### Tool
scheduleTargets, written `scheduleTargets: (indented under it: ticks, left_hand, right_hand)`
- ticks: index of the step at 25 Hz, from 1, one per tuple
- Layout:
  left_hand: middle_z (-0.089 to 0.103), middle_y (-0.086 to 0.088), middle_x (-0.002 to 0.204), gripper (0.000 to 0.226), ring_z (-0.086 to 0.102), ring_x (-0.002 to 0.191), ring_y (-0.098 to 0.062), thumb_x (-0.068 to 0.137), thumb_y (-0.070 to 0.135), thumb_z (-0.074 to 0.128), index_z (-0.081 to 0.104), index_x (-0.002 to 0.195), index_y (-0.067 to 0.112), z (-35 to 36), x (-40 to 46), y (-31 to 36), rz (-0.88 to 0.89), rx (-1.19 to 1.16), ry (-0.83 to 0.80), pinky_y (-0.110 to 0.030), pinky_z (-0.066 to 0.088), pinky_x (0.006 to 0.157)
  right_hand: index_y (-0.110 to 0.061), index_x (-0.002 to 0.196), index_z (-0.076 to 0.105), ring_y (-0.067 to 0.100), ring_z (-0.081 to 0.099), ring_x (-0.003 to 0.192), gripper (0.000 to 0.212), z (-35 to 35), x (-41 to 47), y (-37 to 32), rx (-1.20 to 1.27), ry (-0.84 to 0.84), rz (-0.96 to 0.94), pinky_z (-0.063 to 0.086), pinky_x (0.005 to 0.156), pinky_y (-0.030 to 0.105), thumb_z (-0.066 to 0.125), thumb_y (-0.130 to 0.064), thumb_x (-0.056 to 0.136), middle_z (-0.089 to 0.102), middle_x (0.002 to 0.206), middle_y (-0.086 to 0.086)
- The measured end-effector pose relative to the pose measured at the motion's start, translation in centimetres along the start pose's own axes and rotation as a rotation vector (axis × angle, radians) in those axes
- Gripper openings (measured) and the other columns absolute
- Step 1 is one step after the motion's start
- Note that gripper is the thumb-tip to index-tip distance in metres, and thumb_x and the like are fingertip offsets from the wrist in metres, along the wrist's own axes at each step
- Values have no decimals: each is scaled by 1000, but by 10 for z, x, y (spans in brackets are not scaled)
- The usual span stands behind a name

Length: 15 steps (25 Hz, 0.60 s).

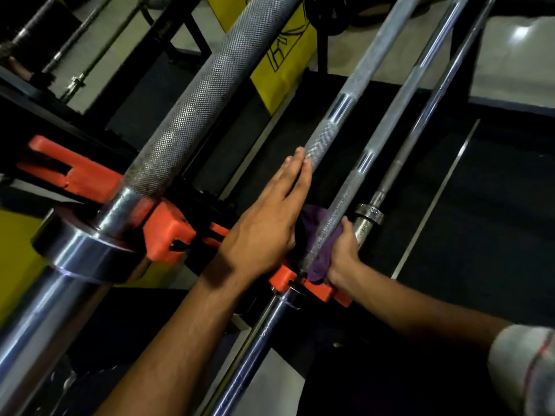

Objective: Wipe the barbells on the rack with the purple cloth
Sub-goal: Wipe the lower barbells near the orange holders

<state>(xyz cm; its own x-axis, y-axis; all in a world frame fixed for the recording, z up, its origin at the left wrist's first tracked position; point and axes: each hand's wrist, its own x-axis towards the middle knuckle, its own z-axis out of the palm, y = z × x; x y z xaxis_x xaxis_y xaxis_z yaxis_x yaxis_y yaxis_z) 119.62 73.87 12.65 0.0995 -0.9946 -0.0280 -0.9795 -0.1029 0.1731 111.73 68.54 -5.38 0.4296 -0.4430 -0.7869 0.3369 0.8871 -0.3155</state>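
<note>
Several steel barbells lie slanted across an orange-padded rack. My left hand rests flat, fingers straight, against the knurled shaft of the second barbell. Just below it my right hand grips the purple cloth, which is wrapped around the neighbouring thinner barbell near the orange holder. The thick nearest barbell with its wide collar sits to the left. Part of the cloth is hidden behind my left hand.
A further thin bar with a small collar lies right of my right hand. A yellow panel stands behind the rack. More bars lie on the pale floor at top left. Black matting covers the right side.
</note>
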Motion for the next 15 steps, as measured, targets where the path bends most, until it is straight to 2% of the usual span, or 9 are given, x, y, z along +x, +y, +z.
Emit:
scheduleTargets:
  ticks: [1, 3, 4, 6, 9, 11, 13, 14, 15]
  left_hand:
    - [0, -8, 168, 79, 0, 155, -16, 89, -13, 45, 12, 159, 5, 0, 0, 1, -6, 1, 1, -28, 12, 124]
    - [-1, -8, 168, 80, -1, 155, -15, 88, -13, 44, 11, 159, 6, -1, -1, 2, -16, 4, -15, -27, 11, 124]
    - [-1, -8, 168, 80, -1, 155, -16, 87, -11, 42, 11, 159, 6, -2, -1, 3, -14, 11, -17, -27, 10, 124]
    - [-1, -8, 168, 80, -1, 155, -16, 86, -9, 40, 11, 159, 5, -2, 1, 1, -4, 19, -12, -27, 11, 124]
    - [-3, -8, 168, 81, -1, 155, -16, 85, -9, 38, 9, 159, 6, -1, 0, 1, -6, 17, -13, -31, 16, 124]
    - [-4, -6, 168, 82, -1, 155, -15, 85, -10, 39, 9, 159, 7, -2, -1, 3, -25, 26, -25, -31, 19, 123]
    - [-2, -8, 168, 78, 0, 155, -17, 85, -7, 33, 11, 159, 5, -3, 0, 1, -8, 31, -11, -33, 19, 124]
    - [0, -9, 168, 76, 1, 155, -17, 86, -4, 31, 12, 158, 4, -3, 1, 0, 2, 29, 0, -34, 18, 124]
    - [0, -10, 168, 75, 1, 155, -17, 87, -5, 32, 12, 158, 4, -2, 1, 2, 0, 29, -1, -34, 17, 125]
  right_hand:
    - [-14, 97, 73, 29, 72, 88, 53, 3, 9, -5, -30, 31, -30, 57, 87, 37, 43, -57, 95, 76, 95, 13]
    - [-18, 76, 65, 26, 67, 74, 42, 16, 27, -39, 26, 77, -70, 57, 72, 30, 42, -49, 93, 70, 79, 10]
    - [-21, 74, 61, 27, 65, 74, 36, 23, 37, -57, 80, 82, -115, 56, 68, 30, 43, -48, 90, 67, 78, 11]
    - [-23, 79, 63, 26, 66, 79, 34, 24, 39, -51, 65, 96, -172, 56, 69, 29, 44, -49, 91, 68, 80, 9]
    - [-17, 87, 71, 26, 68, 78, 50, -3, 18, 1, -99, 20, -105, 54, 77, 33, 35, -50, 99, 73, 81, 9]
    - [-11, 88, 72, 31, 69, 80, 55, -3, 22, -12, -149, 65, -91, 56, 76, 34, 35, -51, 98, 73, 85, 14]
    - [-15, 79, 66, 27, 66, 71, 47, 10, 33, -51, -86, 103, -142, 55, 62, 27, 38, -48, 98, 69, 73, 9]
    - [-18, 78, 64, 25, 66, 71, 44, 16, 39, -62, -61, 109, -166, 55, 63, 27, 40, -49, 97, 69, 72, 6]
    - [-18, 83, 65, 26, 67, 76, 43, 14, 41, -62, -97, 95, -166, 57, 71, 31, 42, -52, 97, 70, 77, 7]
